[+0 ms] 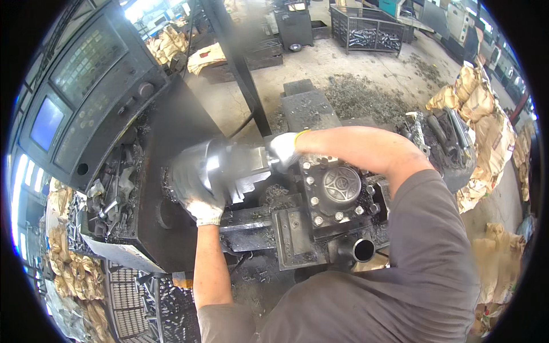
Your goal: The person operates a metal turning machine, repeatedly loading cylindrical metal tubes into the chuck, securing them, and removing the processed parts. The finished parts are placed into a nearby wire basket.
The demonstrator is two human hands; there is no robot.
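Note:
A round steel lathe chuck [214, 162] with stepped jaws [245, 188] sits on the machine in front of me. Against its left and near side rests my left hand [199, 191] in a dirty white work glove, the fingers curved around the rim and partly blurred. My right hand [283, 151], also gloved, reaches across from the right to the jaws' outer end. Its fingers close on a small metal workpiece [277, 164], mostly hidden by the glove. Just right of the jaws stands a bolted tool turret [341, 184] with a round embossed cap.
A control panel with a lit screen [48, 123] rises at the left. Below it lie tools and scraps in a tray [117, 188]. Metal shavings [366, 97] cover the floor beyond. Wrenches [456, 127] lie at the right beside brown paper sacks [486, 143]. A wire crate [366, 31] stands farther back.

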